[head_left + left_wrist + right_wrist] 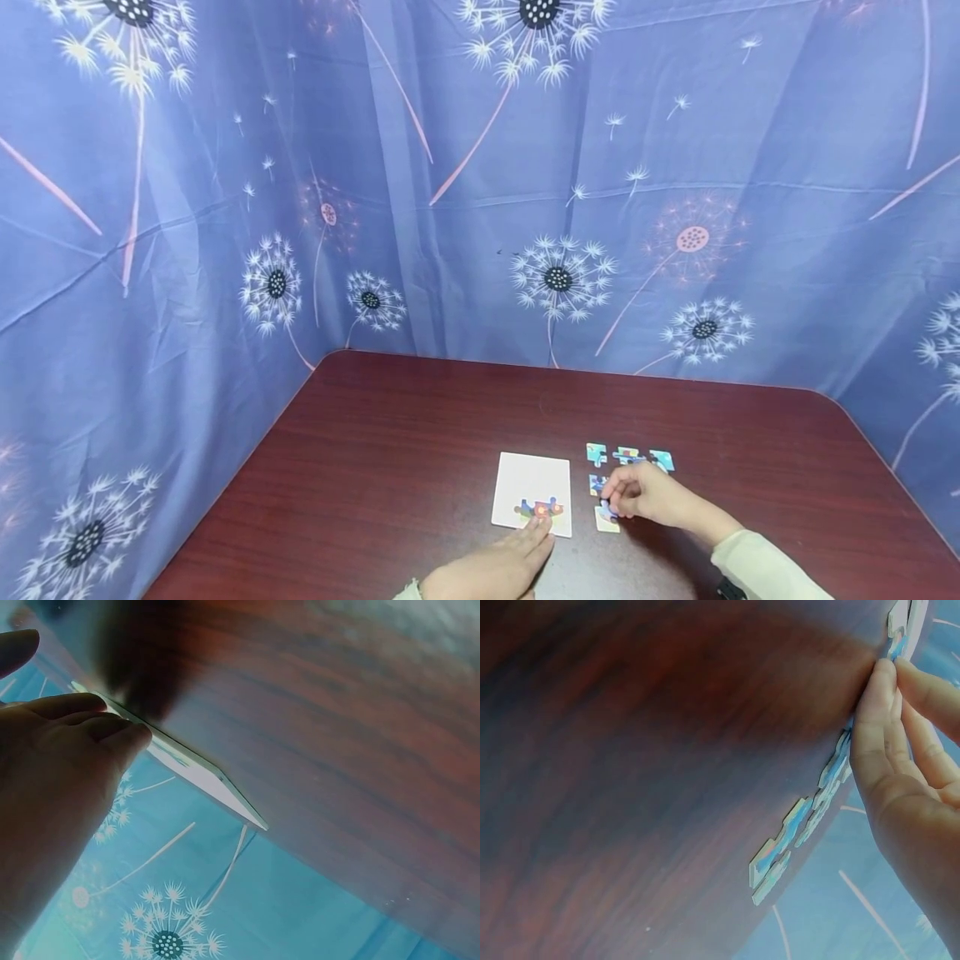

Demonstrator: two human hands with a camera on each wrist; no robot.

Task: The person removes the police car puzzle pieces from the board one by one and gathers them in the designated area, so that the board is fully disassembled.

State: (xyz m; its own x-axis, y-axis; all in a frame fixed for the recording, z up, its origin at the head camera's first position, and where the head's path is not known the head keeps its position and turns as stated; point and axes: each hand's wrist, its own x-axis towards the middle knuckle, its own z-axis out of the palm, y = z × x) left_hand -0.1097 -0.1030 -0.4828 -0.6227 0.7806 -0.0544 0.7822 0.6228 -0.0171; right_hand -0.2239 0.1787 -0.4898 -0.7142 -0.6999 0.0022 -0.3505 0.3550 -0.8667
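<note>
A white square puzzle board [531,477] lies on the table, with a few joined colourful pieces [542,509] along its near edge. My left hand [495,565] rests its straight fingers on that near edge, touching the joined pieces. In the left wrist view those fingers lie over the thin board [217,787]. To the right of the board, my right hand [656,497] pinches a small blue puzzle piece [898,648] between thumb and fingertips. Just under it lies a pale yellow piece [607,522]. The fingers partly cover the pieces around them.
Loose puzzle pieces lie in rows right of the board, among them a corner-like piece [662,460], a blue-green one [596,453] and a blue one [597,485]. The dark red wooden table [390,450] meets a blue dandelion-print curtain [465,275] at the back and left.
</note>
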